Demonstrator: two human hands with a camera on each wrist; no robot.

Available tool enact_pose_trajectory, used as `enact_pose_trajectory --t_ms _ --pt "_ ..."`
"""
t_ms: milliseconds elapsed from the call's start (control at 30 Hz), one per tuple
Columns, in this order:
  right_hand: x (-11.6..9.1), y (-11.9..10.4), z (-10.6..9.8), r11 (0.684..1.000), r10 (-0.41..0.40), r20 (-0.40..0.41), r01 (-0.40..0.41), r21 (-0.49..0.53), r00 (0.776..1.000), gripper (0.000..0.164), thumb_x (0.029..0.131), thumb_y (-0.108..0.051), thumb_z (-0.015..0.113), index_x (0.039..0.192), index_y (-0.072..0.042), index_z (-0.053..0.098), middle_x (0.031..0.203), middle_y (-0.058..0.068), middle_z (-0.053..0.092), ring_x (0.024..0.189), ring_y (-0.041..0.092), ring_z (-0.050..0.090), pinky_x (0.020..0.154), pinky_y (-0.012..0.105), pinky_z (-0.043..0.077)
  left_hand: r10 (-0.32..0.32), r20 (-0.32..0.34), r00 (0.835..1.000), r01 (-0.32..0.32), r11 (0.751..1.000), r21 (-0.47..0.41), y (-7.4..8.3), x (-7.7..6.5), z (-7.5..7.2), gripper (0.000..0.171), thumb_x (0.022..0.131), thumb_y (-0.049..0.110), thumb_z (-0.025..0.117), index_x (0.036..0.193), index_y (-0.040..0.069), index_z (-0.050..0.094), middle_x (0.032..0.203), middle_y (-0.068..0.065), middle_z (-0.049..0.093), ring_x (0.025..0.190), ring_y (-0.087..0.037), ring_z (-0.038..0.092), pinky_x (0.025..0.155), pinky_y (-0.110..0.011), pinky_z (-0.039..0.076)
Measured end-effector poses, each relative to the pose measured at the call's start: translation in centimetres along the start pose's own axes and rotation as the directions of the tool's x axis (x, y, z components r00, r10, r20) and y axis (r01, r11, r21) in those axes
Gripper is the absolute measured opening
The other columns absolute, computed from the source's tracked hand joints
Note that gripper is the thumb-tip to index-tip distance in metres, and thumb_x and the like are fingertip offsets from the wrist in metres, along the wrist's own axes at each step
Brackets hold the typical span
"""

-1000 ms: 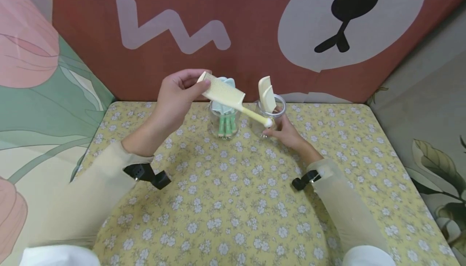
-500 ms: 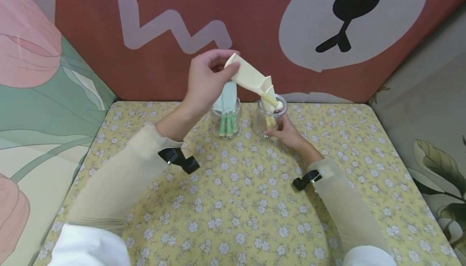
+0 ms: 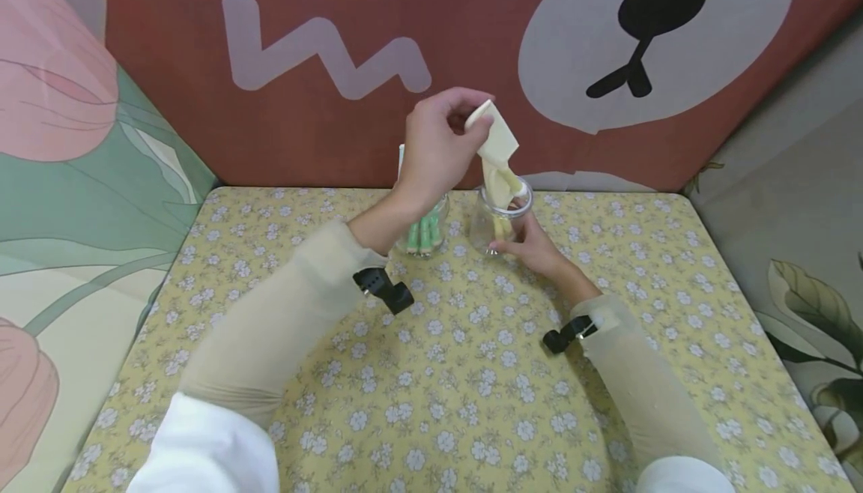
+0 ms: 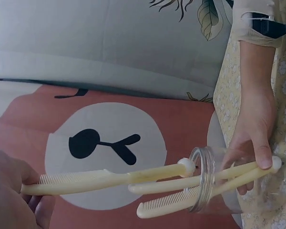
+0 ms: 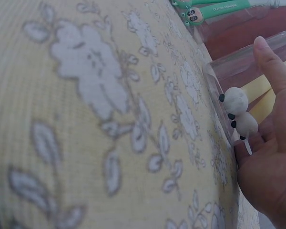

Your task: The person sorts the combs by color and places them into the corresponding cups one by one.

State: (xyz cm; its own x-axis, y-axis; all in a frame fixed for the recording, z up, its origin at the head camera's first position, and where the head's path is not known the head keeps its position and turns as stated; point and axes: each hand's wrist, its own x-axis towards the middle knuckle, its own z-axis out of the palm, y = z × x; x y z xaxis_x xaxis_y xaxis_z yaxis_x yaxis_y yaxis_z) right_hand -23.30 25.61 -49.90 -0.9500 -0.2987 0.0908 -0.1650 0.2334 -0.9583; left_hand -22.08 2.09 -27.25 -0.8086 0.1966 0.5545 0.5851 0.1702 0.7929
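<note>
My left hand point(image 3: 438, 144) pinches a cream comb point(image 4: 95, 183) by its toothed end. The comb slants down, its white knobbed handle end just at the mouth of a clear glass jar point(image 3: 480, 229). My right hand point(image 3: 537, 247) grips that jar low on its side, thumb in front. Inside stand two more cream combs point(image 4: 167, 204), heads sticking out above the rim. In the right wrist view their white knobs point(image 5: 236, 101) lie near the jar's bottom. In the head view the held comb partly covers them.
Left of this jar stands a second glass jar point(image 3: 443, 232) with several green-handled combs point(image 3: 423, 234), partly hidden behind my left hand. A flowered yellow cloth covers the table point(image 3: 445, 373). A red printed wall point(image 3: 323, 133) rises at the table's back edge.
My left hand has moved right with the comb, from over the green-handled combs to above the right jar, and the comb has swung steeper. My right hand stays on the jar.
</note>
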Motion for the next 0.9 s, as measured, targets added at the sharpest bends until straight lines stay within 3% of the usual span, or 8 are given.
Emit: enact_pose_trajectory --t_ms 233,533,633,800,900 --pt "-0.1 -0.1 -0.2 0.998 0.045 0.000 -0.045 -0.049 0.999 0.094 0.093 -0.001 0.073 0.161 -0.019 0.011 0.164 0.014 0.029 0.147 0.035 0.031 0.120 0.053 0.024 0.003 0.062 0.998 -0.007 0.998 0.064 -0.3 0.2 1.7 0.021 0.097 0.004 0.068 0.116 -0.002 0.073 0.096 -0.010 0.073 0.079 -0.013 0.062 0.066 -0.020 0.047" --pt "-0.2 0.1 -0.3 0.997 0.051 -0.002 -0.051 -0.060 0.999 0.089 0.093 -0.002 0.074 0.159 -0.017 0.015 0.155 0.016 0.041 0.137 0.032 0.043 0.114 0.046 0.033 -0.032 0.179 0.983 -0.002 0.983 0.184 -0.9 0.0 3.2 0.025 0.102 0.010 0.064 0.124 0.003 0.071 0.110 -0.008 0.074 0.074 -0.013 0.060 0.062 -0.020 0.043" --pt "-0.1 0.1 -0.2 0.998 0.046 -0.001 -0.046 -0.051 0.999 0.088 0.092 -0.001 0.074 0.157 -0.018 0.017 0.150 0.017 0.047 0.129 0.031 0.048 0.107 0.039 0.039 -0.011 0.222 0.975 -0.045 0.968 0.246 -1.2 -0.2 3.7 0.025 0.103 0.013 0.063 0.125 0.005 0.071 0.117 -0.006 0.073 0.082 -0.012 0.065 0.070 -0.019 0.047" --pt "-0.1 0.1 -0.2 0.998 0.038 -0.006 -0.038 -0.049 0.999 0.083 0.092 0.000 0.074 0.154 -0.020 0.023 0.130 0.022 0.056 0.108 0.027 0.055 0.091 0.030 0.046 0.006 0.287 0.958 -0.105 0.937 0.333 -1.2 -0.2 4.4 0.026 0.103 0.014 0.062 0.126 0.008 0.071 0.122 -0.003 0.072 0.100 -0.014 0.067 0.095 -0.020 0.047" --pt "0.0 0.1 -0.2 0.999 0.032 -0.001 -0.032 -0.037 0.999 0.084 0.092 0.002 0.073 0.154 -0.022 0.022 0.121 0.024 0.058 0.098 0.023 0.057 0.084 0.029 0.048 -0.007 0.312 0.950 -0.107 0.932 0.347 -1.4 -0.3 4.7 0.027 0.103 0.014 0.061 0.128 0.009 0.071 0.124 -0.002 0.072 0.104 -0.014 0.066 0.098 -0.020 0.046"
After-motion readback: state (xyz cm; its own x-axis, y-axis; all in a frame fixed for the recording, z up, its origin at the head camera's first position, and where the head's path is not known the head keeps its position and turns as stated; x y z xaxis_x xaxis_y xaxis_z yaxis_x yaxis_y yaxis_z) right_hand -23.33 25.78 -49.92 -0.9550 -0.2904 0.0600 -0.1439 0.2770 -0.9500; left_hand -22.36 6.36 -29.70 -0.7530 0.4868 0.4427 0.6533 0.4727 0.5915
